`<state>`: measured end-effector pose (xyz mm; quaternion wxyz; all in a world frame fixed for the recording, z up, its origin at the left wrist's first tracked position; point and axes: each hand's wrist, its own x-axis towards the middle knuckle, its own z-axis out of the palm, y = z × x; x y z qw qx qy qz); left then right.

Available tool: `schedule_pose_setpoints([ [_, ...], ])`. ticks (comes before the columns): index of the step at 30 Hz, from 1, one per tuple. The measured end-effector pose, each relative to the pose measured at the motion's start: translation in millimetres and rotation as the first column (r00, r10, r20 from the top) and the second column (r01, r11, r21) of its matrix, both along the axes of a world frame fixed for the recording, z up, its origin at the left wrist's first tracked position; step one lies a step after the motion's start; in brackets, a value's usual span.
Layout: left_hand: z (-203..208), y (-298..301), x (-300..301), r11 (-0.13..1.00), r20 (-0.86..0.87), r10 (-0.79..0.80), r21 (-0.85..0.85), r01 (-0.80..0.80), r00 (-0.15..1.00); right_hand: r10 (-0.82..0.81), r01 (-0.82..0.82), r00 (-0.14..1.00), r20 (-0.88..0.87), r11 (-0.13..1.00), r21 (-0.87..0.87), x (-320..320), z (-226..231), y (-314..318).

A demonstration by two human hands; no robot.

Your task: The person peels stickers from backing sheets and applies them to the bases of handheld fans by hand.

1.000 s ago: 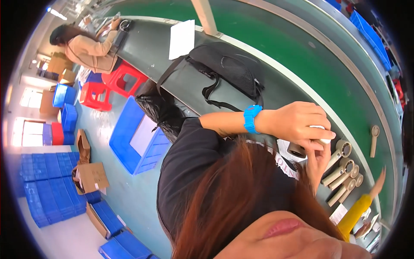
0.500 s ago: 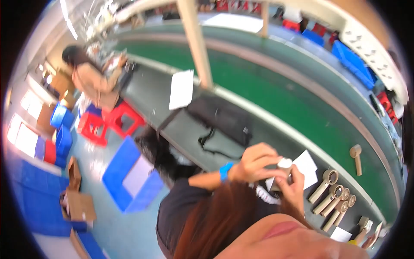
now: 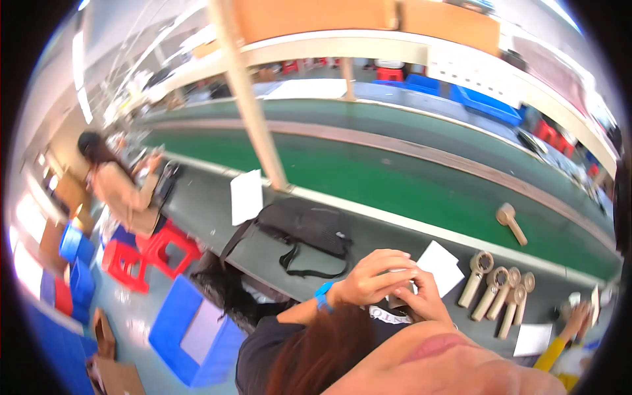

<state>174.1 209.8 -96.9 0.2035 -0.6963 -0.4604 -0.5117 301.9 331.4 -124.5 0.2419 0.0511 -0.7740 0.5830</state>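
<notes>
My left hand (image 3: 376, 279), with a blue band at the wrist, is curled over a small beige object (image 3: 399, 300) in front of my chest. My right hand (image 3: 426, 300) wraps round the same object from the other side. Fingers cover most of it, so I cannot tell its kind. White papers (image 3: 440, 268) lie on the dark workbench (image 3: 201, 199) just beyond my hands. To the right of them, several beige handheld fans (image 3: 475, 279) rest side by side, some with open ring-shaped heads.
A black bag (image 3: 306, 225) with a strap lies left of my hands. Beyond the bench runs a green conveyor belt (image 3: 368, 187), carrying another fan (image 3: 511, 222). A co-worker's yellow sleeve (image 3: 552, 355) reaches in at right. A blue bin (image 3: 191, 336) stands on the floor.
The view has tilted up and turned, so the scene sits lower and further left. My left fingers have closed over the object's pale round top, which showed before.
</notes>
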Motion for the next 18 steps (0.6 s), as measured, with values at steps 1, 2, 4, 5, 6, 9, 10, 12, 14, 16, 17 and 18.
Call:
schedule_pose_setpoints([
  [1, 1.5, -0.5, -0.3, 0.998, 0.01, -0.003, -0.064, 0.003, 1.0, 0.022, -0.02, 0.999, -0.042, 0.999, 0.039, -0.9, 1.3, 0.1],
  [2, -0.6, -0.8, -0.3, 0.998, 0.013, -0.009, -0.068, 0.01, 1.0, -0.021, 0.023, 0.998, -0.051, 0.999, 0.033, 0.4, 2.4, 1.3],
  [4, -2.7, 1.0, -0.5, 0.998, 0.054, -0.052, -0.032, 0.053, 0.997, 0.059, -0.059, 0.998, 0.01, 0.993, 0.106, 5.0, 3.6, 3.4],
  [5, -3.9, 0.8, 1.0, 0.996, 0.049, -0.08, -0.037, 0.082, 0.996, 0.072, -0.075, 0.997, 0.028, 0.989, 0.129, 7.0, 2.9, 4.4],
  [6, -5.2, 0.4, 2.6, 0.999, 0.087, -0.037, 0.011, 0.036, 0.996, 0.047, -0.05, 0.999, 0.025, 0.991, 0.125, 9.1, 6.4, 3.7],
  [9, -12.5, -2.6, 2.7, 0.997, 0.139, 0.022, 0.068, -0.032, 0.99, 0.048, -0.053, 0.995, 0.086, 0.997, 0.059, 13.1, 12.2, -3.4],
  [10, -14.0, -0.3, 1.6, 0.994, 0.143, 0.056, 0.084, -0.069, 0.988, 0.006, -0.011, 0.997, 0.08, 0.998, 0.056, 14.5, 13.4, -4.0],
  [12, -20.1, -0.8, 1.6, 0.982, 0.179, 0.13, 0.115, -0.151, 0.975, 0.023, -0.026, 0.999, 0.035, 0.994, 0.109, 13.3, 15.5, -4.2],
  [14, -27.0, -5.1, 4.4, 0.973, 0.25, 0.173, 0.108, -0.205, 0.953, -0.02, 0.017, 0.999, 0.029, 0.995, 0.103, 16.1, 19.7, -6.8],
  [16, -33.2, -7.7, 5.3, 0.974, 0.284, 0.176, 0.088, -0.209, 0.943, 0.007, -0.025, 0.993, 0.122, 0.989, 0.144, 16.9, 25.9, -8.0],
  [17, -34.8, -7.0, 4.4, 0.969, 0.321, 0.204, 0.07, -0.238, 0.925, 0.001, -0.024, 0.99, 0.144, 0.987, 0.158, 16.1, 25.0, -7.2],
  [18, -34.7, -5.4, 3.9, 0.975, 0.316, 0.184, 0.059, -0.212, 0.931, -0.023, 0.002, 0.99, 0.142, 0.989, 0.146, 14.6, 22.4, -6.5],
])
